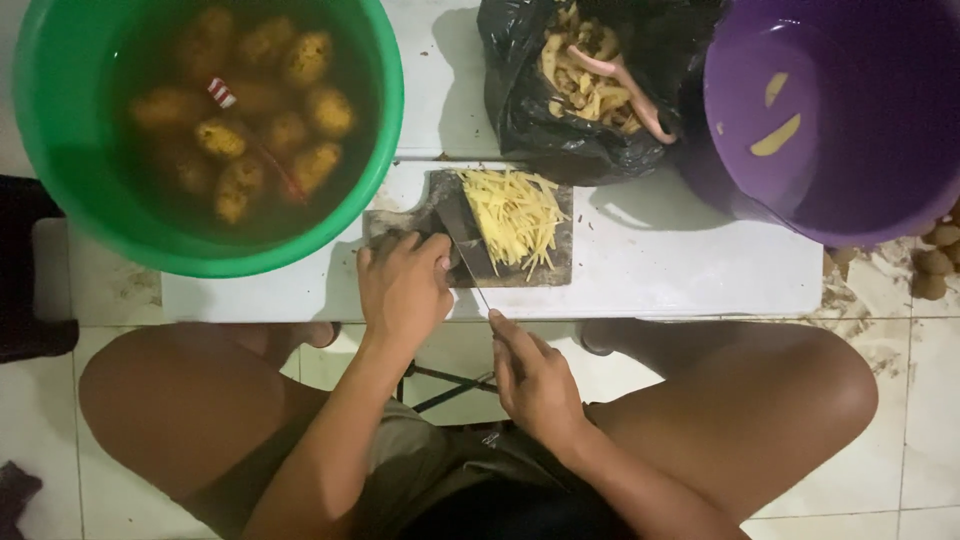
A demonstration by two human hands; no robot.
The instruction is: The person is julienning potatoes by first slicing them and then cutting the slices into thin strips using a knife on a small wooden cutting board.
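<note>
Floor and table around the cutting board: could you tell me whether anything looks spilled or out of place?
Yes. Peel scraps and dirt lie scattered over the floor tiles beside the purple tub, with loose potatoes next to them. The potato strips stay heaped on the cutting board.

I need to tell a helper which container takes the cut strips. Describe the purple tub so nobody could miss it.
Start at the low white table in front of the seated person. At its far right corner, beside the black bag of peelings, sits the purple tub. Unlike the green tub full of water and peeled potatoes, it holds only a couple of yellow strips.
</note>
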